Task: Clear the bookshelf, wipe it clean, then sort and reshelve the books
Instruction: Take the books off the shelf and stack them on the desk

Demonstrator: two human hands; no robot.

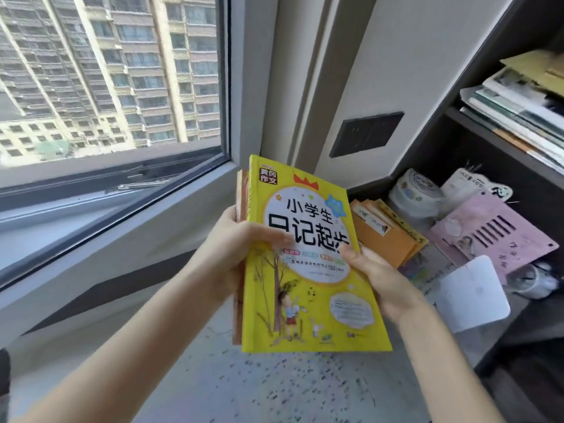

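A yellow children's book (pixel 308 288) with black Chinese title lettering faces me, held up over the grey speckled desk (pixel 274 389). Behind it is an orange book (pixel 239 190), its edge showing at the left. My left hand (pixel 235 248) grips both books at the spine side, thumb across the yellow cover. My right hand (pixel 378 279) holds the yellow book's right edge, thumb on the cover. The dark bookshelf (pixel 476 138) stands at the right, with a stack of books and papers (pixel 515 108) lying on an upper shelf.
On the desk by the shelf lie orange books (pixel 387 233), a roll of tape (pixel 416 187), a pink perforated board (pixel 491 233) and a white card (pixel 473 291). A dark wall socket plate (pixel 366 134) sits on the wall. A large window (pixel 106 87) fills the left.
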